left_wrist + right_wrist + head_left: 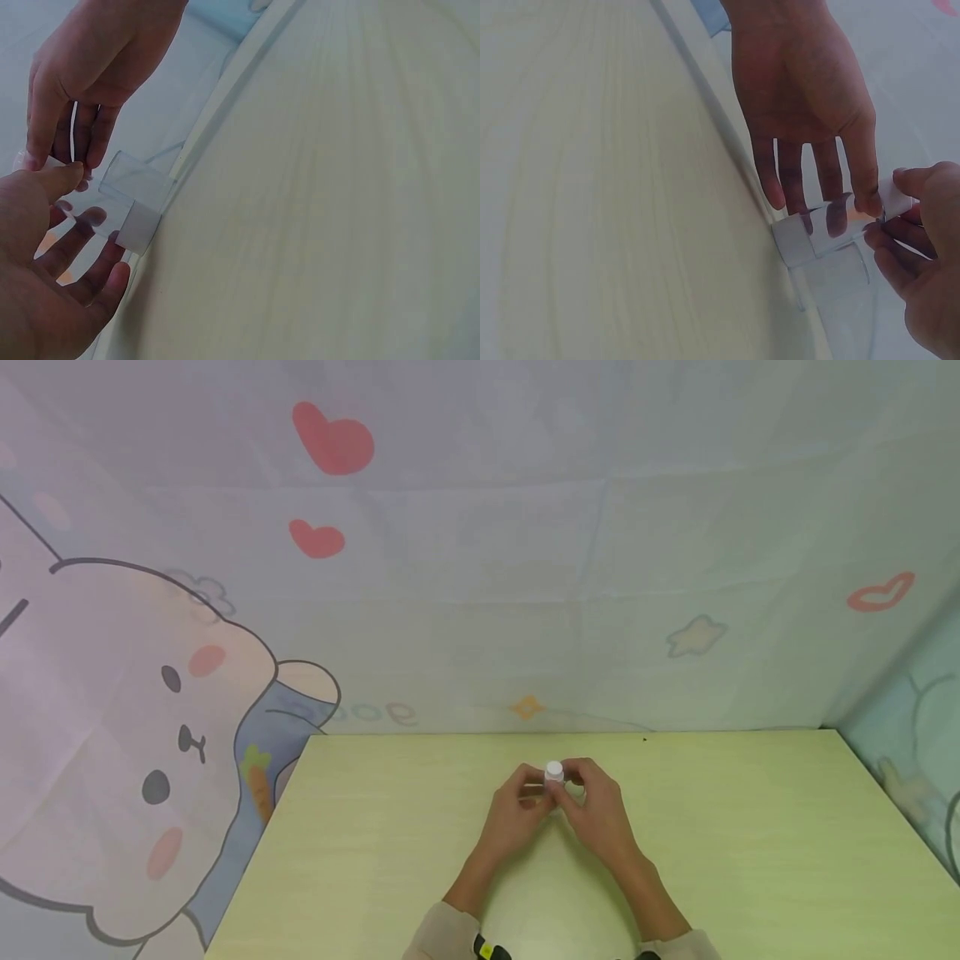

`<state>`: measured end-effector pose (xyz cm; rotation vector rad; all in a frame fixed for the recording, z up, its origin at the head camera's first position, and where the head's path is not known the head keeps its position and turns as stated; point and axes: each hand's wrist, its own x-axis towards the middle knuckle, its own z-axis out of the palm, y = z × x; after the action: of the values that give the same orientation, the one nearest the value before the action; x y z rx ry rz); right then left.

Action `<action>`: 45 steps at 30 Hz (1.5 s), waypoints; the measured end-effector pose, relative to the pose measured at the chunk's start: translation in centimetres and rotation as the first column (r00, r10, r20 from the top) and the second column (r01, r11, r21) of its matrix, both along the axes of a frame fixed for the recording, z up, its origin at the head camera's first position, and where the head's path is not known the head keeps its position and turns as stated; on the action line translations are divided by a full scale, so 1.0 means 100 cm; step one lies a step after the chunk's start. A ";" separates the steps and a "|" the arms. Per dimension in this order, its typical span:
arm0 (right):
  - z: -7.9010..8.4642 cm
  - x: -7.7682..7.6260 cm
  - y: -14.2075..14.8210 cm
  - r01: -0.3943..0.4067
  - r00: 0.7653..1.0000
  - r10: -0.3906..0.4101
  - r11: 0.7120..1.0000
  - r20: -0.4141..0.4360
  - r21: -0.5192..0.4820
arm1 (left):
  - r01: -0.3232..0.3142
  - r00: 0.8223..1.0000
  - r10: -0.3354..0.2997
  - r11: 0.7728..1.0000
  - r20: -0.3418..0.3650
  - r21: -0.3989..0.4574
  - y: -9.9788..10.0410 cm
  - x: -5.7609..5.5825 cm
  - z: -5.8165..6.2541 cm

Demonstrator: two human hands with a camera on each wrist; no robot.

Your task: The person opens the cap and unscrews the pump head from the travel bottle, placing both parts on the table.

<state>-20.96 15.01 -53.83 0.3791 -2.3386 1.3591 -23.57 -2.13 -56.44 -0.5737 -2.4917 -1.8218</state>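
A small clear bottle with a white cap (554, 768) stands upright on the table between both hands. Its see-through body (830, 226) ends in a white base (139, 226) at the tabletop. Around the body curve the fingers of my left hand (513, 818), with its thumb up near the cap. My right hand (603, 814) pinches the white top between thumb and index finger. Beside the base, on the right hand's side, is a clear rounded plastic piece (840, 281), touched by neither hand; the right hand hides it in the head view.
The pale wooden table (750, 843) reaches back to a printed cloth backdrop (480, 543) with hearts and a cartoon rabbit (112, 718). A second cloth (922, 752) hangs along the right side. A tiny dark speck (644, 739) lies close to the back edge.
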 end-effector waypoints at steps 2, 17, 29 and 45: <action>0.000 0.000 0.000 0.001 1.000 -0.001 1.000 -0.003 0.006 | -0.001 1.000 0.001 1.000 0.002 0.003 0.000 0.000 0.000; 0.001 0.002 -0.001 0.007 1.000 -0.007 1.000 0.000 -0.010 | 0.000 1.000 0.000 1.000 0.014 0.009 -0.001 0.001 -0.001; 0.000 0.002 -0.002 0.005 1.000 -0.005 1.000 0.011 -0.003 | 0.002 1.000 -0.002 1.000 0.011 0.019 0.000 0.002 -0.001; -0.003 0.001 0.000 -0.010 1.000 0.010 1.000 -0.011 0.007 | 0.011 1.000 -0.011 1.000 0.024 0.016 0.000 0.001 -0.003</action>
<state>-20.86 15.03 -54.12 0.4002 -2.3364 1.3508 -23.52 -2.18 -56.78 -0.5694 -2.4918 -1.8621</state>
